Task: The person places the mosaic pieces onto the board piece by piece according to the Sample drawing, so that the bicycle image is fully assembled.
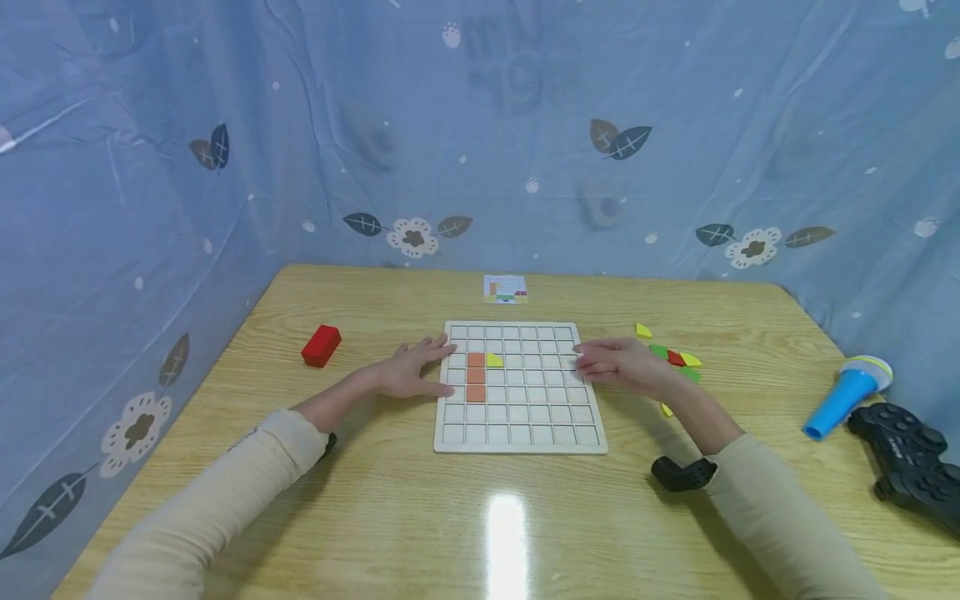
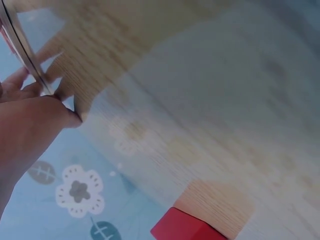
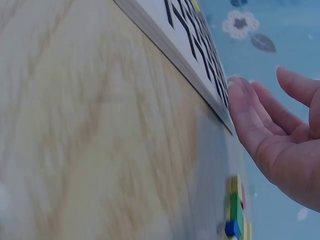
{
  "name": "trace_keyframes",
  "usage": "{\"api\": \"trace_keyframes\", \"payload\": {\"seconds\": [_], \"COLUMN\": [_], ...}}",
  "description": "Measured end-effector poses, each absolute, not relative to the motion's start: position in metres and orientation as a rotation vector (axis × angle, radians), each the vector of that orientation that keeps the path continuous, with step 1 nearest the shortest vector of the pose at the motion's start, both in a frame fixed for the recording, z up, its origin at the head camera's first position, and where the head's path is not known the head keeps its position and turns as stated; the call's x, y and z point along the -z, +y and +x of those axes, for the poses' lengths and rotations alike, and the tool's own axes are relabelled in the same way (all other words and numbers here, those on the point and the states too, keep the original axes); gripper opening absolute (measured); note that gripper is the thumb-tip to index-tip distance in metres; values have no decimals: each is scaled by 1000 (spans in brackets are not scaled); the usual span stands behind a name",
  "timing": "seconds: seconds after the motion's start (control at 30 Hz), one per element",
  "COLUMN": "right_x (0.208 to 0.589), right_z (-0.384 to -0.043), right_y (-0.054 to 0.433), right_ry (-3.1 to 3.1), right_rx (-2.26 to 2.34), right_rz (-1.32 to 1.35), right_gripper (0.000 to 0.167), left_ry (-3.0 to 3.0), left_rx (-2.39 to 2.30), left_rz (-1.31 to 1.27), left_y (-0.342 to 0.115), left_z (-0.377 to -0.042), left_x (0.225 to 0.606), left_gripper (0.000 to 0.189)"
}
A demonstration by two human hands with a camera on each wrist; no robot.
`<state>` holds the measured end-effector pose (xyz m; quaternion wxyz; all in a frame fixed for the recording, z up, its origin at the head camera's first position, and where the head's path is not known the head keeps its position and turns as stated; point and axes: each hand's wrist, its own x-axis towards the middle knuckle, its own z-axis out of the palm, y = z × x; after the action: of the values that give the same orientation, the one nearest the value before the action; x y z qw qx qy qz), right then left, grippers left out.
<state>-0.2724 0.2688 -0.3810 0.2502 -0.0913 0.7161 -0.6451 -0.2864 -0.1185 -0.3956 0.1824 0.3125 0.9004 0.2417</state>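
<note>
Squaring or steadying the white grid board [image 1: 521, 434] seems to be the step in hand, and it would go best with light, even pressure from both sides, so that the board slides flat and nothing on it gets jogged out of its cell. The two hands are well apart: the left hand [image 1: 412, 372] has its fingers spread at the board's left edge, while the right hand [image 1: 618, 364] is at the right edge, fingers gently bent and wrapped round nothing; how firmly either presses, I cannot tell. The board lies mid-table, seven cells by seven. Counting what shows: three orange squares [image 1: 476, 375] stand in one column, with one yellow quarter piece [image 1: 495, 360] beside the top one. Past the right hand I make out three loose yellow pieces [image 1: 643, 330], two green pieces [image 1: 690, 375], one red piece [image 1: 676, 358] and, in the right wrist view, one blue piece [image 3: 231, 229], though the arm may hide more. There is one pattern card [image 1: 506, 289], one red block [image 1: 321, 346], one microphone [image 1: 840, 404] and one game controller [image 1: 903, 454]
</note>
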Motion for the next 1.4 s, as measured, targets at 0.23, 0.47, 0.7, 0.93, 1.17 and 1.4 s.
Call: {"api": "trace_keyframes", "payload": {"seconds": [0.23,0.47,0.7,0.93,1.17,1.4], "right_x": [375,376,371,372,375,379], "right_z": [-270,-264,-254,-240,-222,-214], "right_y": [294,321,340,360,374,379], "right_ry": [2049,2070,2137,2251,2450,2463], "right_rx": [1773,1804,1777,1670,1420,1398], "right_rz": [-186,-171,-125,-145,-225,-268], "right_gripper": [49,56,60,62,61,52], "left_ry": [2535,2540,2547,2550,2553,2548], "left_rx": [-669,-647,-652,-658,-646,-648], "left_rz": [871,870,885,868,875,869], "left_y": [-116,-116,-120,-119,-118,-118], "left_z": [-287,-287,-288,-289,-289,-290], "left_x": [392,392,395,397,396,396], "left_gripper": [81,81,81,82,82,82]}}
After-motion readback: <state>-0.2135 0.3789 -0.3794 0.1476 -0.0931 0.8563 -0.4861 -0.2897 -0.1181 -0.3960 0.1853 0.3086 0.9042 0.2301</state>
